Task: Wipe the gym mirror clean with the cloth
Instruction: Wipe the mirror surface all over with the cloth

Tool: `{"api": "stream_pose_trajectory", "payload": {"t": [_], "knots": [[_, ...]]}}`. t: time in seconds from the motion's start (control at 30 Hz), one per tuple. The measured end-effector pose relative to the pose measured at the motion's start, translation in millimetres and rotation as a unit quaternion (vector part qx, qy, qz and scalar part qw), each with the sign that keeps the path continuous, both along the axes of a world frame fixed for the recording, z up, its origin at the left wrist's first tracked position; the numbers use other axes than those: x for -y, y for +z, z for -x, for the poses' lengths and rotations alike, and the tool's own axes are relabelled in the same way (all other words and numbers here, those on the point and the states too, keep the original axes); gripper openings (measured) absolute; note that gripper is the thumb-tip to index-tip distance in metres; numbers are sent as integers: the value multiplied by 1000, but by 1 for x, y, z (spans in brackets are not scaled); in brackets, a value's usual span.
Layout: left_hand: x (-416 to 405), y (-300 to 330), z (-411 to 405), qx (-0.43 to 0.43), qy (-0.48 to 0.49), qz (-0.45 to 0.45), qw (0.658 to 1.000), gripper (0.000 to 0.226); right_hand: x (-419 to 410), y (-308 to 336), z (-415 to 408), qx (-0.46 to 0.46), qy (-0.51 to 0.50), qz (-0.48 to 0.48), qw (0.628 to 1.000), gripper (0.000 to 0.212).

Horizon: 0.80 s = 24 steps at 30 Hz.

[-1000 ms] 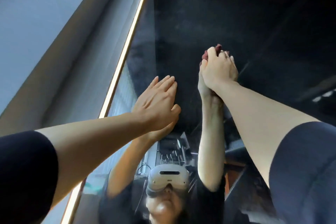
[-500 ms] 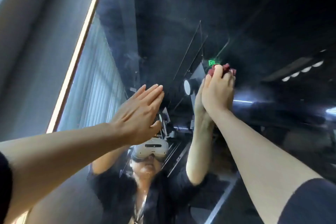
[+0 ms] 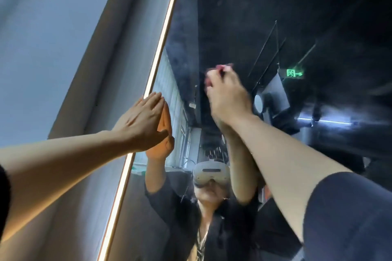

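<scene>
The gym mirror [image 3: 244, 27] fills the middle and right, dark with faint smears. My right hand [image 3: 228, 95] is raised against the glass, blurred by motion, and grips a bunched dark red cloth [image 3: 220, 68] that peeks out above the fingers. My left hand [image 3: 142, 121] lies flat on the mirror with straight fingers, right beside the lit frame edge [image 3: 157, 65]. Both hands and arms show again as reflections in the glass.
A glowing strip runs along the mirror's left edge, with a grey wall [image 3: 53, 38] beyond it. The glass reflects a person wearing a white headset [image 3: 211, 171], a green exit sign [image 3: 293, 73], windows and dark ceiling.
My right hand with the cloth has swept left across the glass. My left hand has shifted left to the mirror's lit edge. The view has swung left, bringing more wall in.
</scene>
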<state>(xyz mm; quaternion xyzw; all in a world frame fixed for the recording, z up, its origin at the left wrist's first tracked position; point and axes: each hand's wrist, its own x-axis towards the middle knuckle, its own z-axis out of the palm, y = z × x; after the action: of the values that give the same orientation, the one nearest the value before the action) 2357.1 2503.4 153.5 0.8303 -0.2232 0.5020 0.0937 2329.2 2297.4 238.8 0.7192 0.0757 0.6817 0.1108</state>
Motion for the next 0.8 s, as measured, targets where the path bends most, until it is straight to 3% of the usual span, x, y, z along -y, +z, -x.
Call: {"api": "stream_pose_trajectory", "payload": {"t": [0.1,0.2,0.33,0.47,0.53,0.63,0.73,0.8], "knots": [[4,8,-1,5,-29,-6,1000,87,46,24,25,77,-19,-160,984,37],[8,7,-6,9,-30,-8,999,93,28,43,19,60,-22,-181,981,34],[12,-14,-14,23,-19,-3,1000,107,-37,49,-19,9,-16,-61,998,38],[9,-37,-13,30,-83,60,994,106,-93,-2,-36,-80,-13,73,994,40],[11,-53,-8,47,-139,116,982,100,-101,-39,-31,-127,-13,138,982,40],[22,-83,-6,89,-122,123,981,91,-67,-63,-13,-129,-22,197,972,38],[37,-106,-7,115,-92,72,987,90,-4,-53,4,-3,-6,36,999,31],[45,-118,-8,116,-100,34,988,92,14,-52,8,85,22,-122,989,28]]}}
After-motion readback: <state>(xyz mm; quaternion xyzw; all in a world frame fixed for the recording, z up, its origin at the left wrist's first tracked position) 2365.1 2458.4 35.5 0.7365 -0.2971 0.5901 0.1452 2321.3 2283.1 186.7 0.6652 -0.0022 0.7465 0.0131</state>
